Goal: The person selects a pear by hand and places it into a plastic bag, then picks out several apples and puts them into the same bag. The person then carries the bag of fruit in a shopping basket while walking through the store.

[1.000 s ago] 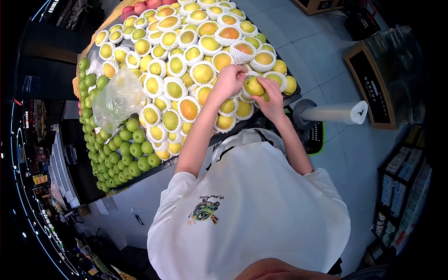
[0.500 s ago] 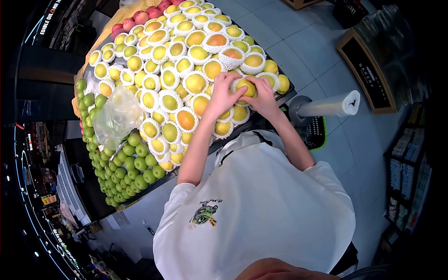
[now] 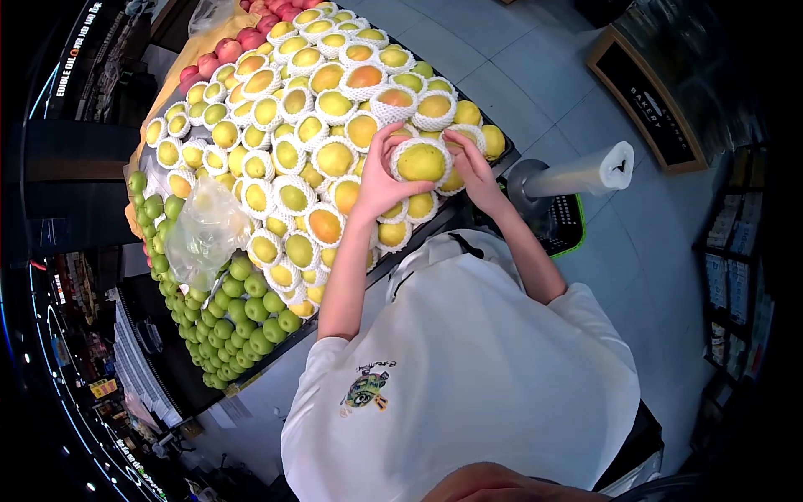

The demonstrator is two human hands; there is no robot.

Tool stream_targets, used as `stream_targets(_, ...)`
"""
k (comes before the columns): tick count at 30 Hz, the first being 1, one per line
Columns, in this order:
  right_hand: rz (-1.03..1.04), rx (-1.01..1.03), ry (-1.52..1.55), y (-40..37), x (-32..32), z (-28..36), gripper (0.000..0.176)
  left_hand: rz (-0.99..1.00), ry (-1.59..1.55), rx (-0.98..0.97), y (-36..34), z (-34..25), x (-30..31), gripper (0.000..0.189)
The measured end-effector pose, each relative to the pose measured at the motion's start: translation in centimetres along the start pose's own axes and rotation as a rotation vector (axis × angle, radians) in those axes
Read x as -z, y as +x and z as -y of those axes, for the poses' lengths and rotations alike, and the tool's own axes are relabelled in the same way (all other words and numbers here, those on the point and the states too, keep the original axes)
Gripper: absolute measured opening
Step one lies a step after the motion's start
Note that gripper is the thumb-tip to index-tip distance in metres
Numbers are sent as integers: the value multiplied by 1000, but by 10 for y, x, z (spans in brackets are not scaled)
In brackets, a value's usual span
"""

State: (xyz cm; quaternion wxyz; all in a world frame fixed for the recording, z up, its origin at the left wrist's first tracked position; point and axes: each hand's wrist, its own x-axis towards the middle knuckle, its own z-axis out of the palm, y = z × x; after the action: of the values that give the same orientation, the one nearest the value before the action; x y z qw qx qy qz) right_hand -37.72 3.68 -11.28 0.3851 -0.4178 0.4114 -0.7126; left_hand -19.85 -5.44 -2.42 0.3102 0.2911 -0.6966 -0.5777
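A yellow-green mango (image 3: 421, 162) in a white foam net sits between my two hands, over the front right part of the fruit pile. My left hand (image 3: 383, 177) curves round its left side, thumb below and fingers above. On the other side, my right hand (image 3: 478, 174) has bent fingers against the right edge of the net. The mango's face is turned up towards me; its underside is hidden. Many more netted mangoes (image 3: 324, 223), some blushed orange, lie packed together around and behind my hands.
Green apples (image 3: 238, 314) fill the left front of the stand, with a crumpled clear plastic bag (image 3: 205, 234) above them. Red apples (image 3: 227, 50) lie at the back. To my right stand a plastic bag roll (image 3: 577, 174), a green-rimmed basket (image 3: 570, 224) and a bakery sign (image 3: 652, 100).
The mango has come up closer to me and shows larger, its netted face now exposed. My hands have spread from over its top to its two sides. The view has shifted slightly.
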Motion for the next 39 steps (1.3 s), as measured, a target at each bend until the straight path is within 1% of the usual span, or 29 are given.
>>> stream_targets(2,137,-324,61,-8,2,8,41,35,-162,-39,-5,-9,0,109)
stream_targets(3,96,-337,76,-9,-5,23,33,39,-126,-44,-7,-11,1,109)
stream_targets(4,94,-338,75,-10,-12,29,33,40,-127,-43,-9,-12,1,109)
stream_targets(6,-25,-222,30,-13,-23,35,27,32,-42,4,-13,-14,1,110)
stream_targets(7,-53,-131,-131,-13,-25,36,22,32,-42,5,-15,-14,1,110)
stream_targets(8,-52,-133,-132,-14,-25,35,22,31,1,21,-17,-14,1,108)
stream_targets(10,-42,-195,93,-16,-27,29,23,28,44,37,-20,-16,0,106)
stream_targets(11,-40,-198,93,-17,-25,23,23,22,78,56,-22,-17,-1,106)
stream_targets(13,-76,-368,475,-14,-24,17,25,9,114,76,-25,-24,0,105)
stream_targets(14,-71,-372,475,-16,-24,17,25,8,108,103,-26,-29,0,103)
stream_targets(16,33,-392,661,-13,-31,38,25,5,102,128,-29,-30,2,102)
stream_targets(20,98,-382,589,-16,-32,31,25,-50,142,165,-37,-30,6,99)
stream_targets(22,147,-414,276,-15,-29,26,30,-67,133,163,-39,-31,6,99)
stream_targets(23,148,-415,276,-16,-30,23,30,-58,113,128,-40,-31,7,98)
stream_targets(25,142,-406,237,-18,-35,24,40,-56,95,94,-42,-33,8,97)
stream_targets(26,146,-408,238,-20,-38,27,40,-72,103,106,-42,-34,6,96)
stream_targets(28,84,-516,473,-18,-49,46,46,-90,109,117,-42,-33,2,96)
stream_targets(29,87,-518,471,-18,-48,46,46,-85,125,106,-41,-31,2,96)
stream_targets(31,206,-685,733,-18,-43,45,49,-83,141,97,-41,-26,2,96)
stream_targets(33,170,-653,697,-17,-46,46,48,-69,344,-83,-41,-19,2,88)
stream_targets(34,135,-617,660,-16,-47,49,48,-69,344,-84,-42,-15,1,88)
stream_targets(36,126,-602,687,-13,-46,59,48,-149,-166,-23,-42,-9,-2,71)
stream_targets(37,116,-588,714,-14,-45,62,48,-146,-168,-21,-43,-9,-1,71)
stream_targets(39,83,-593,691,-19,-42,53,48,-78,-208,117,-50,-10,2,55)
